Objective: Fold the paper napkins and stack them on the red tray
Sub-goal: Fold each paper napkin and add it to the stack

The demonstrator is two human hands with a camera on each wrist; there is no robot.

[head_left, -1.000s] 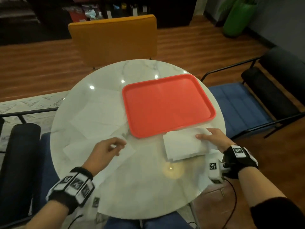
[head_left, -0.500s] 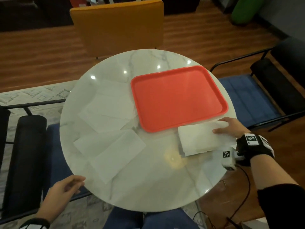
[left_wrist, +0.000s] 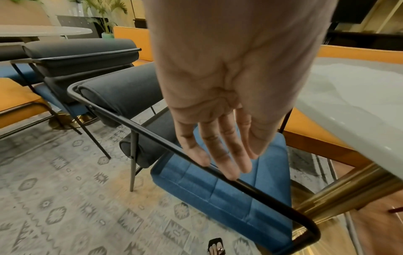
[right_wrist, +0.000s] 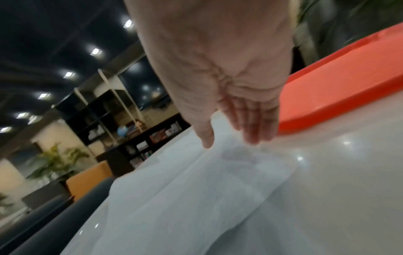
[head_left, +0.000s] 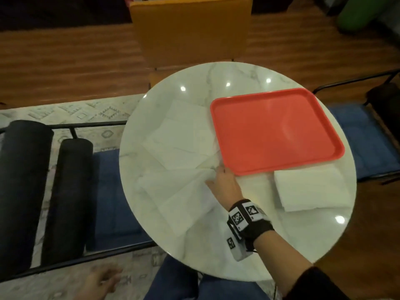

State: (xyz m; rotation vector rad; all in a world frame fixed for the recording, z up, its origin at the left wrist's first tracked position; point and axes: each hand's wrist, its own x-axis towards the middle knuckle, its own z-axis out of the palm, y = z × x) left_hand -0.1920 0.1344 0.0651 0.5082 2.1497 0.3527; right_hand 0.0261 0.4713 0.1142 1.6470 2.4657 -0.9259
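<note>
The empty red tray (head_left: pixel 275 131) lies on the right half of the round marble table (head_left: pixel 216 245). One folded white napkin (head_left: pixel 311 189) sits on the table just in front of the tray. Two flat napkins lie to the left: a far one (head_left: pixel 181 137) and a near one (head_left: pixel 173 195). My right hand (head_left: pixel 220 176) is at the near napkin's corner by the tray's front left corner. In the right wrist view its fingers (right_wrist: pixel 253 131) are straight over that napkin (right_wrist: pixel 196 198), beside the tray (right_wrist: pixel 338 89). My left hand (head_left: pixel 101 280) hangs open below the table edge, holding nothing (left_wrist: pixel 222 165).
A blue-seated chair with a black rail (left_wrist: pixel 218 189) stands under my left hand. An orange chair (head_left: pixel 190 31) stands across the table and another blue chair (head_left: pixel 363 144) is on the right. My legs (head_left: pixel 173 282) are under the table's near edge.
My right hand let go of the folded napkin and crossed left to the near flat napkin. My left hand stays down off the table. The head view has swung left.
</note>
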